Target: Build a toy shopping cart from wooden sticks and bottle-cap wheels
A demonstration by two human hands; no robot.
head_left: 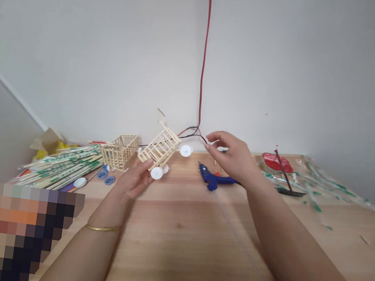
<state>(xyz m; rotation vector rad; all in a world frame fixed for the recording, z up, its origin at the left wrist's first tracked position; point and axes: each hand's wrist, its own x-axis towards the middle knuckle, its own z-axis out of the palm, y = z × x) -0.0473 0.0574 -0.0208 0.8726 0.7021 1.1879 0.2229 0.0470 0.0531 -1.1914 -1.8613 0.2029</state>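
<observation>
Head view, one frame. Left hand (136, 177) raised above the table (177, 240), palm up, fingers closed on the lower edge of a stick cart (159, 148). The cart is held clear of the table and tilted, its open lattice frame rising toward the right. Two white wheels (157, 173) sit at its low end, just above the left fingers. A third wheel (185, 150) stands off its right side, level with the frame. Whether that one is fixed to the cart cannot be told. Right hand (231, 158) hovers right of that wheel, near it but not touching. Its fingers are loosely curled, thumb and forefinger apart, nothing seen in the grip. Gold bangle (102, 228) on the left wrist. Blue glue gun (212, 178) lies on the table directly beneath the right hand. A second stick box (120, 150) stands on the table just left of the cart. Left of that lies a heap of wrapped chopsticks (62, 168), with two blue caps (105, 177) and a white cap (80, 182) at its near edge. A red-and-black wire (203, 69) runs down the wall to the table behind the cart. Far right: a red dish (276, 162) with a dark stick across it, then loose wrappers (323, 186).
</observation>
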